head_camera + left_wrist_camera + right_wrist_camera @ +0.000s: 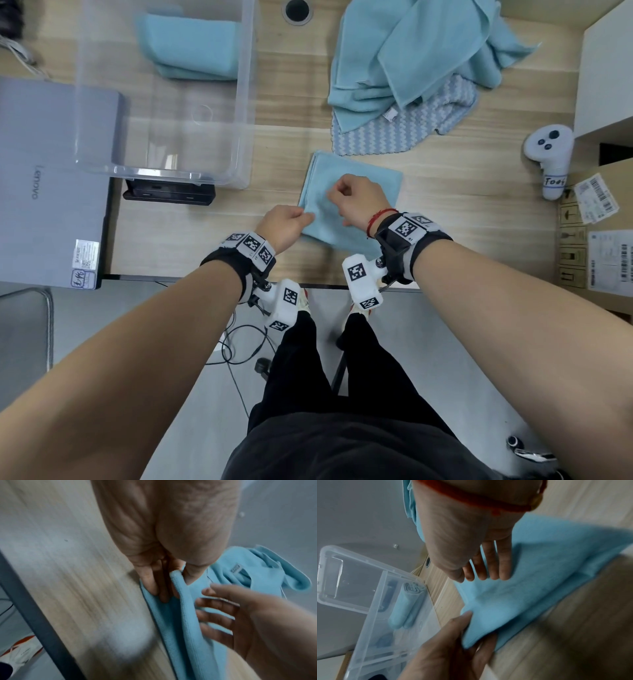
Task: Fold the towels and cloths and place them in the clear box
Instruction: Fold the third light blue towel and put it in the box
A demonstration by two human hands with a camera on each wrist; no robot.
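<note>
L hand: left hand pinches the near-left edge of the folded blue cloth, thumb on top, fingers curled under the hem.
R hand: right hand is over the cloth's middle; fingers are straight and loosely spread in the wrist views, tips at the fabric, gripping nothing.
Cloth: lies flat on the wooden desk, near the front edge, w/ bare wood to its right.
Pile: unfolded blue towels on a zigzag-pattern cloth, just beyond the folded cloth, apart from it.
Box: clear box to the left; one folded blue towel at its far end.
Sides: grey Lenovo laptop left of the box; white controller far right.
</note>
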